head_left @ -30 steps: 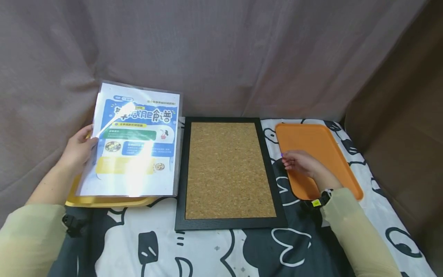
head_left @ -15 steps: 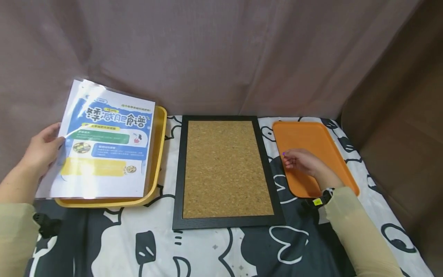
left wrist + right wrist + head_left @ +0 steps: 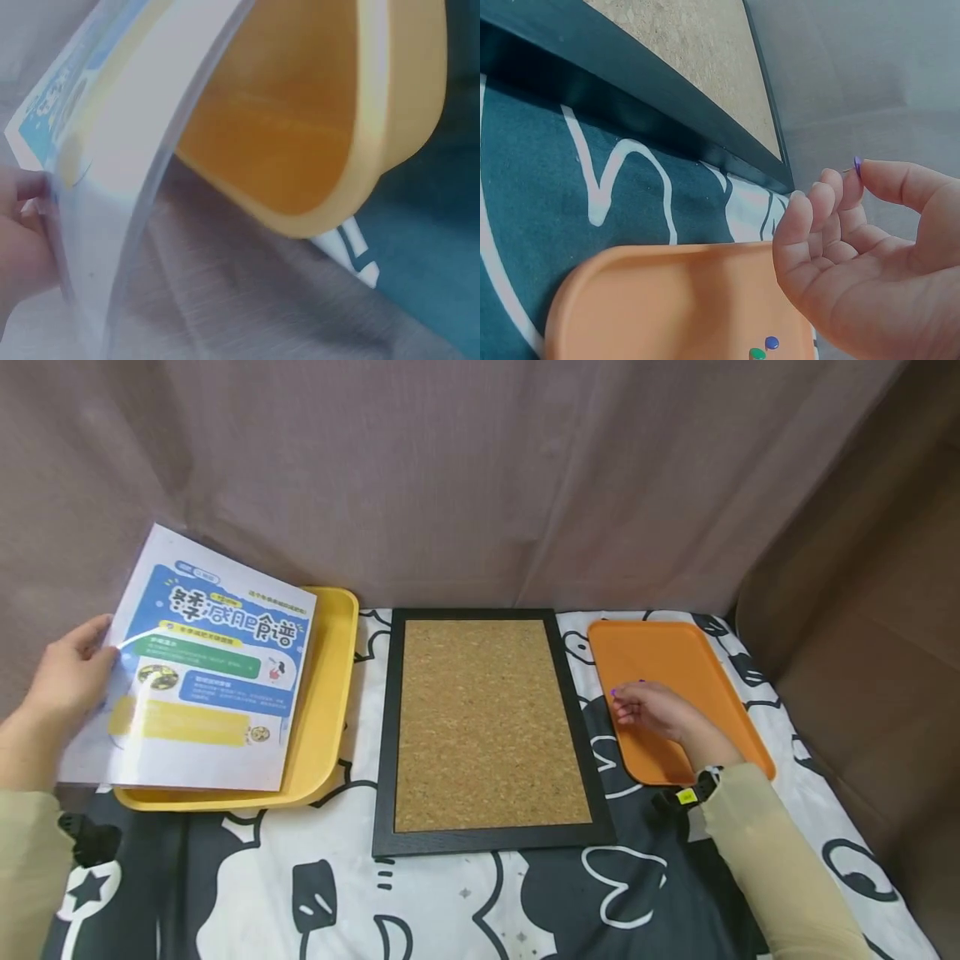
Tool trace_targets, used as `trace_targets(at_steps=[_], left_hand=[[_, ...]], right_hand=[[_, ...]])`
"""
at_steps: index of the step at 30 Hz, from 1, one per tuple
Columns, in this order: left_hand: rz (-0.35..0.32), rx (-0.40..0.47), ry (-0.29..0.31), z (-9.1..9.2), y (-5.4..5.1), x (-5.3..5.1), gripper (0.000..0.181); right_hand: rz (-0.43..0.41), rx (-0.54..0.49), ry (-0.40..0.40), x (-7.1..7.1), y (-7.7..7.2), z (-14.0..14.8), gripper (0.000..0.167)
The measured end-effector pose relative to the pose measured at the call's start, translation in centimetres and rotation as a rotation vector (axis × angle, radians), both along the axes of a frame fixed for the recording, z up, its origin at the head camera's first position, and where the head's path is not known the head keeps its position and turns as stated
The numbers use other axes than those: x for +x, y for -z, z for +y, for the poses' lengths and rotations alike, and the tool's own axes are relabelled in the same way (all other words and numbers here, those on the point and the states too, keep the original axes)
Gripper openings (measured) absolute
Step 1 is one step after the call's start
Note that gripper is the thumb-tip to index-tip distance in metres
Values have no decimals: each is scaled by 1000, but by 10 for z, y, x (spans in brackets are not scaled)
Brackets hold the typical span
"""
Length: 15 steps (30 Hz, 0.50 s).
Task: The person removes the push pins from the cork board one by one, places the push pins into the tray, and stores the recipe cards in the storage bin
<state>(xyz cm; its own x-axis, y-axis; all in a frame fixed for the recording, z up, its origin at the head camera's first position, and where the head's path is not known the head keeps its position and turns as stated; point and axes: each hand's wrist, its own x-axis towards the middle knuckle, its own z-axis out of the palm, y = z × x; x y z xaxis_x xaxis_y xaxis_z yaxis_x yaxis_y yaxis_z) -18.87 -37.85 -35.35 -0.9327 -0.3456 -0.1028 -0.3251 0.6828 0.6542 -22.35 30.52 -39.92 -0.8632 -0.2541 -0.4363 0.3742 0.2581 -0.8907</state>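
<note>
On the left, my left hand [image 3: 78,668] pinches the left edge of a printed sheet in clear plastic [image 3: 206,693], coloured blue, green and yellow. The sheet is tilted and partly covers the yellow tray [image 3: 330,693]; in the left wrist view its near edge stands apart from the tray floor. My right hand [image 3: 656,714] is over the orange tray [image 3: 660,652], pinching a purple thumbtack [image 3: 857,166] between thumb and index finger, its pin pointing out. Between the hands lies a black-framed cork board [image 3: 491,727], touched by neither.
A green thumbtack [image 3: 757,353] and a blue thumbtack [image 3: 772,343] lie on the orange tray in the right wrist view. A black-and-white patterned cloth [image 3: 420,902] covers the surface. A grey-brown curtain [image 3: 465,485] hangs behind everything.
My left hand has moved left with the sheet, which has turned clockwise. More of the yellow tray's right side shows. My right hand stays nearly still with the thumbtack.
</note>
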Motion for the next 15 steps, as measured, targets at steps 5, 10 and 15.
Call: trace_targets(at_steps=[5,10,15], left_hand=[[-43,19,107,10,14,-2,57],[-32,-122,222,26,22,-6,56],[-151,-313,257,42,29,-7,64]], right_hand=[[-2,0,-6,0,2,0,32],[8,-10,-14,0,2,0,31],[19,5,-12,2,2,2,30]])
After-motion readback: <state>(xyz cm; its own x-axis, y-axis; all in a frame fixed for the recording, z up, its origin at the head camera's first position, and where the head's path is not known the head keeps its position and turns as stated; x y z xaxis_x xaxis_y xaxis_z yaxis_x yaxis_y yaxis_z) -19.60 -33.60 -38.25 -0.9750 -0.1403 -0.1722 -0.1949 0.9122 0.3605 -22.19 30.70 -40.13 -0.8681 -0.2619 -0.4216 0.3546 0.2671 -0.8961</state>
